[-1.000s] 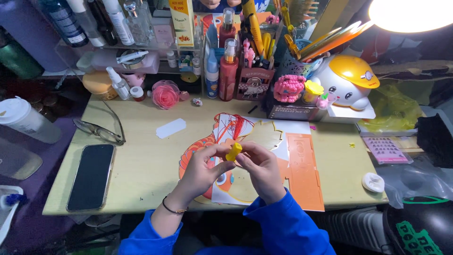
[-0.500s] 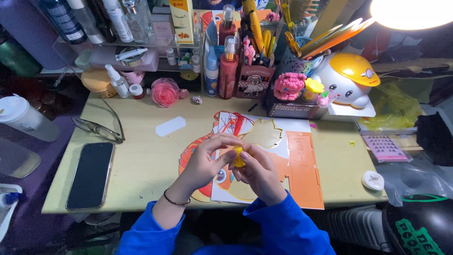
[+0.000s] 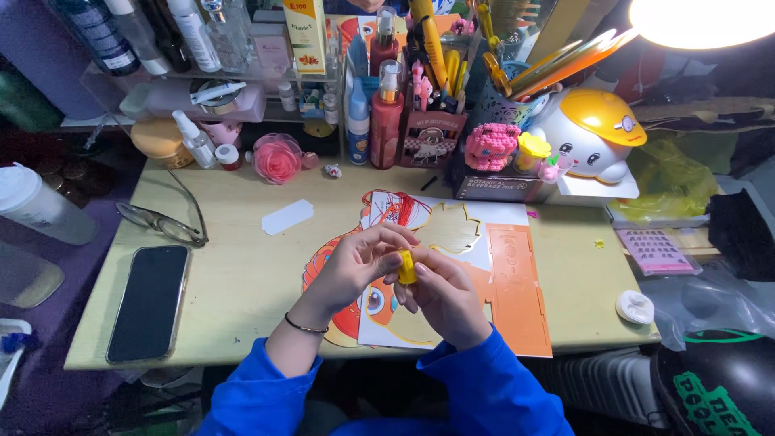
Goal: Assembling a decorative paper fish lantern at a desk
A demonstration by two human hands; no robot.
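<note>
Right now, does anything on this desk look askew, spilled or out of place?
Nothing is spilled or damaged. Both hands pinch a small yellow piece above the orange punch-out craft sheets. Only a tiny yellow scrap lies stray near the desk's right edge, and folded glasses lie loose beside the phone.

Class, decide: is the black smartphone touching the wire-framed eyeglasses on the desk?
Apart. The head view shows bare desk between the black smartphone and the wire-framed eyeglasses.

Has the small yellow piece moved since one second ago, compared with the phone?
Yes. The yellow piece is now lower, nearer the person, judged against the phone.
</note>
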